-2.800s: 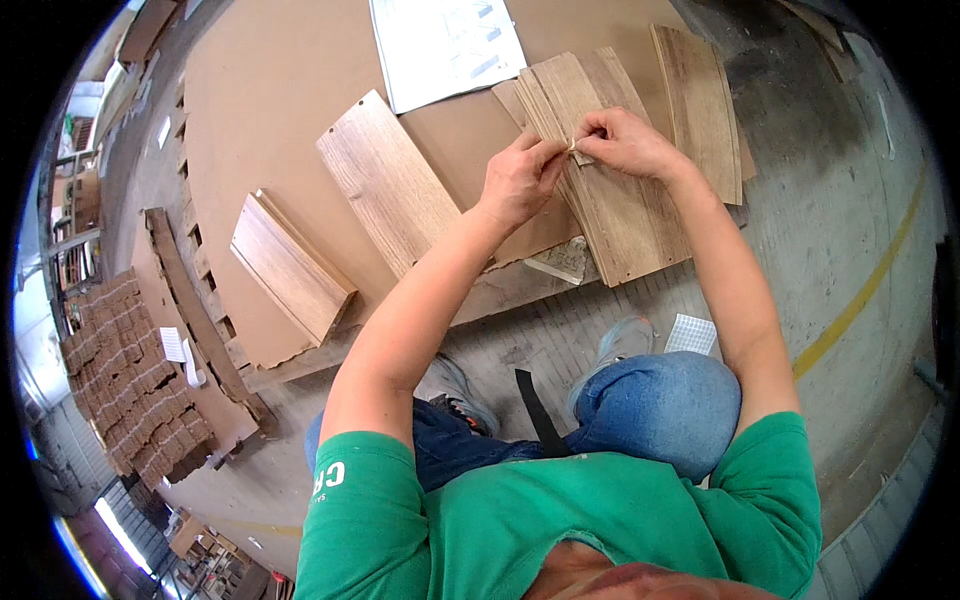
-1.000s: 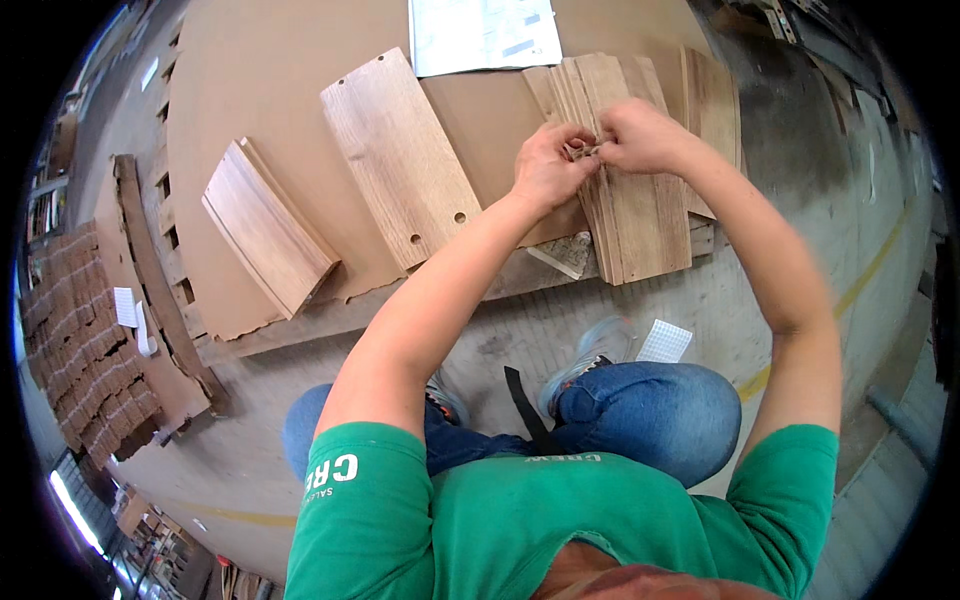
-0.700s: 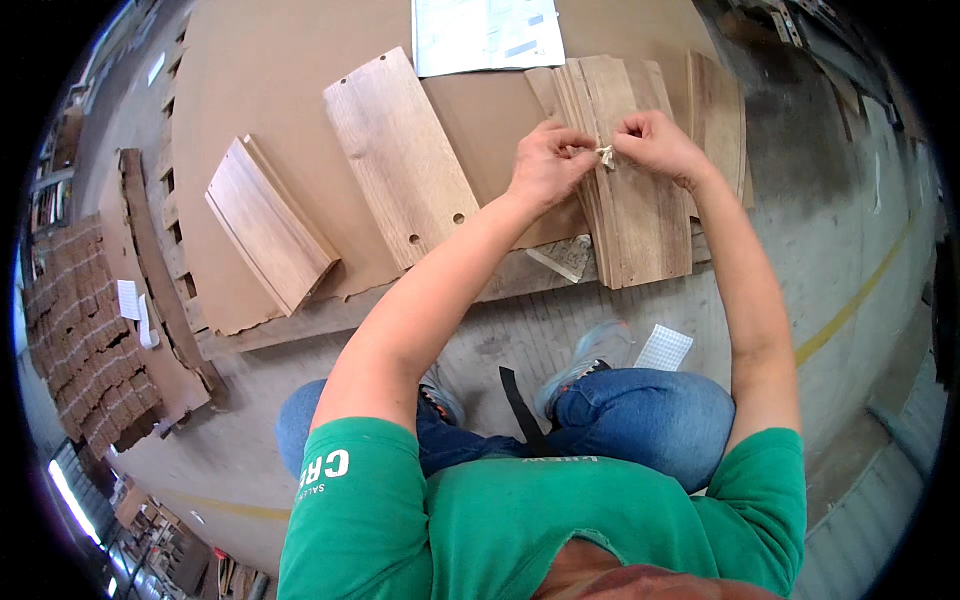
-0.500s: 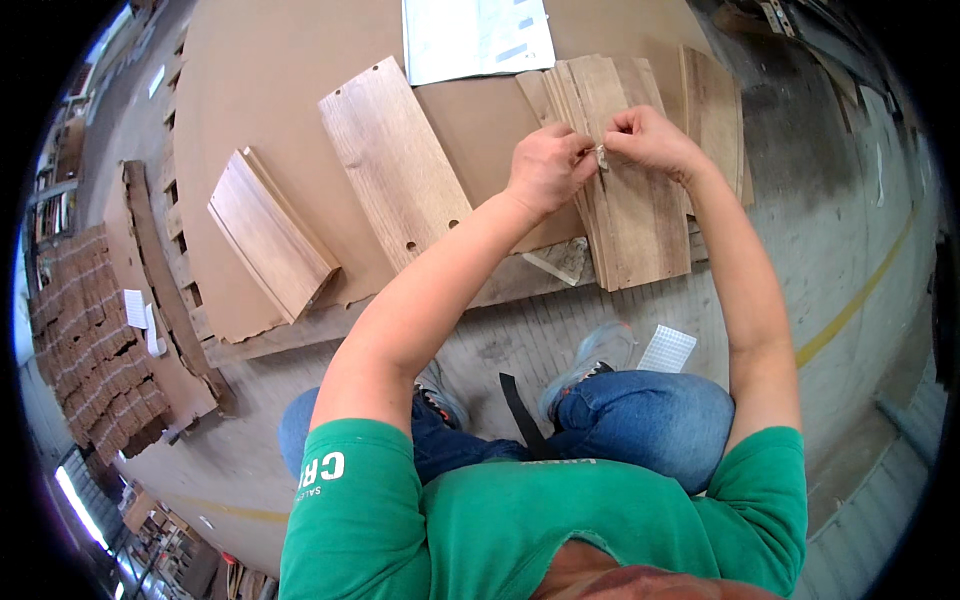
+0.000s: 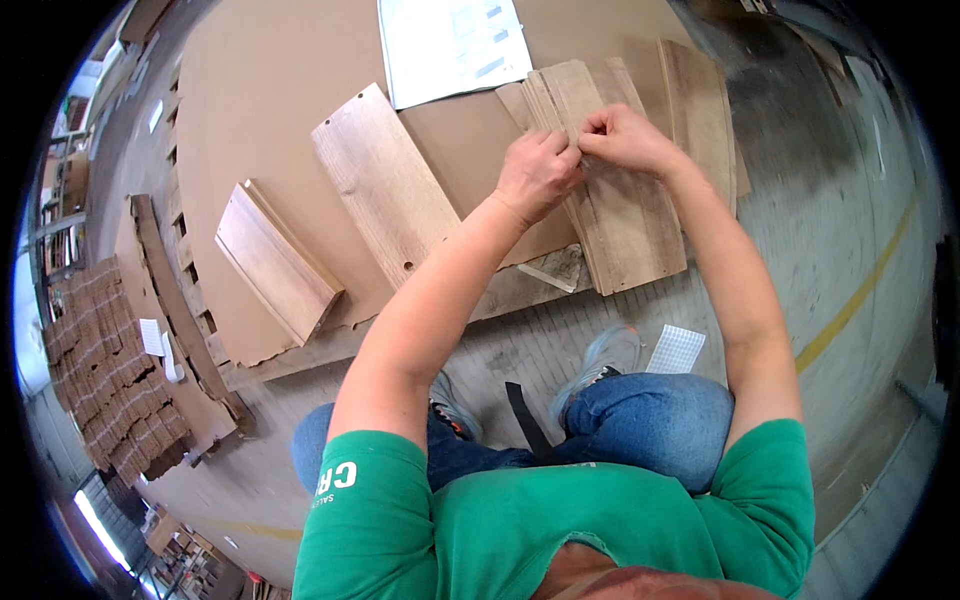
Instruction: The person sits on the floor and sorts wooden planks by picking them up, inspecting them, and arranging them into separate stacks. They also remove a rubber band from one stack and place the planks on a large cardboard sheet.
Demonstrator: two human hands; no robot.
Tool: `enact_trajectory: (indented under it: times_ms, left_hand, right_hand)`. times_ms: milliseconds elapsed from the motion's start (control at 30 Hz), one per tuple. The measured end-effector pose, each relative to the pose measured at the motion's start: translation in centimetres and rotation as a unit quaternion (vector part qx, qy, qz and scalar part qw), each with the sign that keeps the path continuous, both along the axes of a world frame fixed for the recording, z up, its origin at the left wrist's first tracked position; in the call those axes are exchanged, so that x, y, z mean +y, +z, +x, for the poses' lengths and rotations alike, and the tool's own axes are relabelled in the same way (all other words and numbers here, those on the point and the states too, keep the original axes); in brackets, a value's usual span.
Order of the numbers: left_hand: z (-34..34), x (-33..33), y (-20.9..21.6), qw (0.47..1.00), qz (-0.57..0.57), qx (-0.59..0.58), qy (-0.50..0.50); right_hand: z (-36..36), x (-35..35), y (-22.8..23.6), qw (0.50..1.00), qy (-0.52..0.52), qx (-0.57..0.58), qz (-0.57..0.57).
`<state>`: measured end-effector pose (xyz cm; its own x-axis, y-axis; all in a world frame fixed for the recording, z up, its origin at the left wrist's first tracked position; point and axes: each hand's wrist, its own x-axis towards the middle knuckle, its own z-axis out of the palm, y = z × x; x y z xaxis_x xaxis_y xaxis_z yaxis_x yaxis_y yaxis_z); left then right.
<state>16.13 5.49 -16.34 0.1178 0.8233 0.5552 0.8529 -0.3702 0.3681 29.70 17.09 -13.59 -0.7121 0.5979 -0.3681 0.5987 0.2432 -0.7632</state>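
The stacked boards [image 5: 632,215] look like smooth grained wood, the brown sheet [image 5: 270,110] matt cardboard.

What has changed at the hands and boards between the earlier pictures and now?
The left hand and right hand have drawn closer together, hiding the small pale scrap seen between them a moment ago; whether it is still held cannot be told. The camera view has shifted. The stacked boards, the holed board and the printed sheet lie as before.

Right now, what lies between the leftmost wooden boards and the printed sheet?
The head view shows a holed wooden board lying on brown cardboard.
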Motion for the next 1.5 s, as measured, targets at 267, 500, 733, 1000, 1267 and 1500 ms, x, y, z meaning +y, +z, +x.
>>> enact_trajectory:
  times_ms: [267,500,733,1000,1267,1500]
  left_hand:
    - [0.5,-0.4,-1.1,0.991,-0.009,-0.115,0.06]
    - [0.4,-1.0,-0.8,0.968,-0.099,-0.211,0.09]
    - [0.3,0.8,2.2,0.975,-0.214,0.034,0.054]
    - [0.7,2.9,5.1,0.931,-0.358,0.066,0.024]
    - [0.9,0.8,2.0,0.974,-0.213,0.03,0.068]
    - [1.1,-1.7,-0.4,0.986,-0.073,-0.072,0.129]
  right_hand:
    - [-0.4,-0.2,0.6,1.0,-0.005,-0.024,0.002]
    - [0.1,0.1,1.4,0.998,0.055,0.014,0.008]
    - [0.4,0.8,0.8,0.997,0.076,0.009,0.009]
    - [0.8,0.6,0.7,0.997,0.053,0.029,-0.052]
    - [1.5,0.0,0.5,0.995,0.034,0.077,-0.059]
    - [0.9,-0.9,1.0,0.99,0.005,0.089,-0.113]
